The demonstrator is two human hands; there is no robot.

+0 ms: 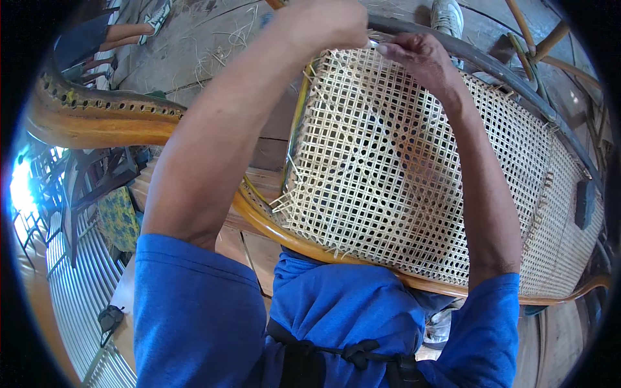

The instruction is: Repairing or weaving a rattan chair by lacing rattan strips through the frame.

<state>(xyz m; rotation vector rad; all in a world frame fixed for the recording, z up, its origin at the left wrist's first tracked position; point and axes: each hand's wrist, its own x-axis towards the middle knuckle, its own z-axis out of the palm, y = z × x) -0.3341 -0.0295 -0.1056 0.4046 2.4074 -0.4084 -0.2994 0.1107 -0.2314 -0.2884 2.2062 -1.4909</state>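
While both hands meet at the far edge of the woven cane panel (401,168), the left hand (323,22) and right hand (420,58) pinch a thin cane strand (374,43) there.

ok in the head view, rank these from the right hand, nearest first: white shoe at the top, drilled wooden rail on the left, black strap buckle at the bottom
From the right hand:
1. White shoe, just above it on the floor at the top edge.
2. Black strap buckle, far below, on the blue shirt.
3. Drilled wooden rail, far left, past the left hand.
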